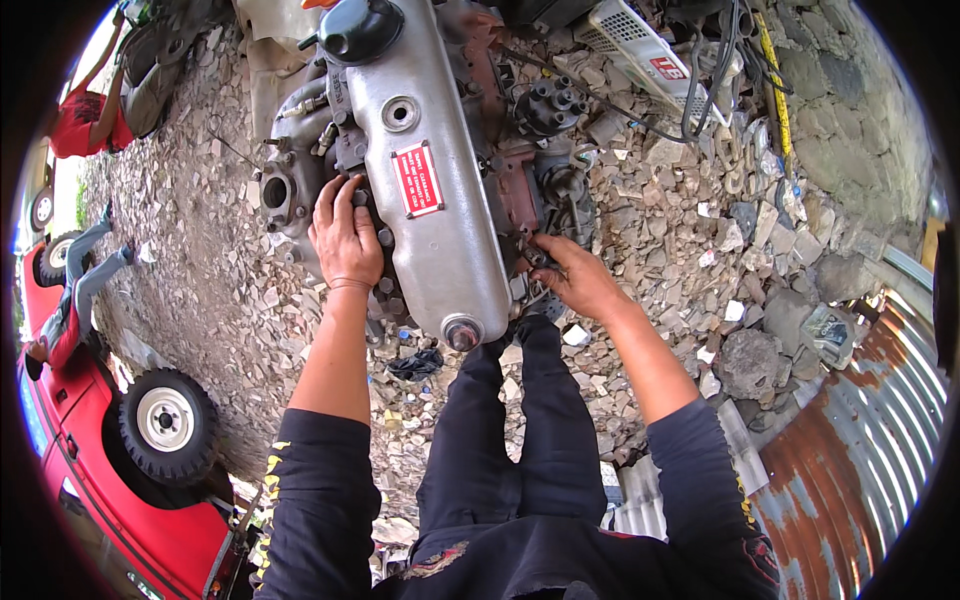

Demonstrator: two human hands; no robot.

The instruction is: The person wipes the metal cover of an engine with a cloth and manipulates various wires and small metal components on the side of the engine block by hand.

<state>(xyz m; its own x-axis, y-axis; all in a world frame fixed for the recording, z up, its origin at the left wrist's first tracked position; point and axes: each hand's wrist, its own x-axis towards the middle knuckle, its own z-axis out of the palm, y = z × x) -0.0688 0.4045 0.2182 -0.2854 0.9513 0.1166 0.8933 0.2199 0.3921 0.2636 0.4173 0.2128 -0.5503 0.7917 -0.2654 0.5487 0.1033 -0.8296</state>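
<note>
A car engine (445,250) stands before me, topped by a long silver valve cover (430,130) with a red label. On its left side my left hand (345,235) rests with fingers stretched over the metal parts beside the cover, gripping nothing that I can see. My right hand (578,278) is at the lower right side of the engine, its thumb and fingers closed around a small dark part that is partly hidden. A black round cap (360,30) sits at the cover's far end. Close to my left hand is an open round manifold port (276,191).
Broken stone and rubble (690,200) cover the ground. At the upper right lies a distributor-like part (550,107) near a pale perforated case (640,45) with dark cables. Rusty corrugated sheet (830,480) is at the lower right. Red vehicle (110,470) and two people are on the left.
</note>
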